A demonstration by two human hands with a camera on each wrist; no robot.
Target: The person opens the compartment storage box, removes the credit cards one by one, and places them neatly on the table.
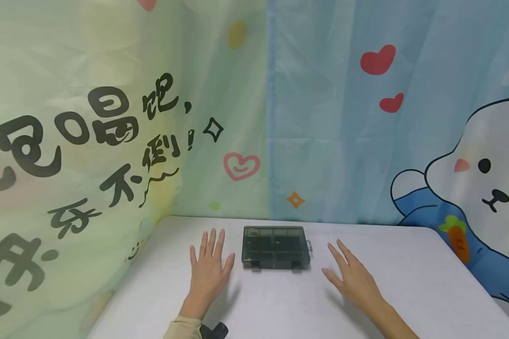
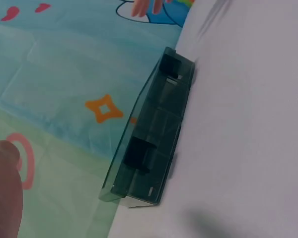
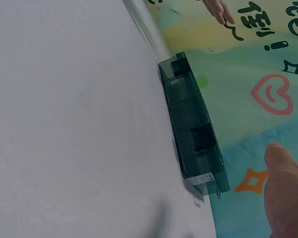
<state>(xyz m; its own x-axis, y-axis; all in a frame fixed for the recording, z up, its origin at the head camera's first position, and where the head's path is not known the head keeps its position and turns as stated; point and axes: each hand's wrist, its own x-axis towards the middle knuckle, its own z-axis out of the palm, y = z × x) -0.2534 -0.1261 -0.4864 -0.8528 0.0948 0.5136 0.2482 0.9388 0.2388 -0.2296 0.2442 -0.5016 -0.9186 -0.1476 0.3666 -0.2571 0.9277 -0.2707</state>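
A dark, see-through plastic compartment box (image 1: 275,248) with its lid closed lies on the white table between the two hands. Two latches (image 1: 297,266) face the person, and a small loop sticks out at its right side. My left hand (image 1: 209,273), fingers straight and spread, hovers left of the box without touching it. To the right, my right hand (image 1: 356,282) is held above the table, its fingers extended and apart from the box. Each wrist view shows the box's latched front, with the thumb (image 2: 5,183) of the left hand and the thumb (image 3: 283,188) of the right at the edges.
The white tabletop (image 1: 280,306) ends at a hanging cloth (image 1: 314,117) printed with hearts, characters and a white cartoon animal. A dark wrist strap piece (image 1: 216,331) shows by the left sleeve (image 1: 184,327).
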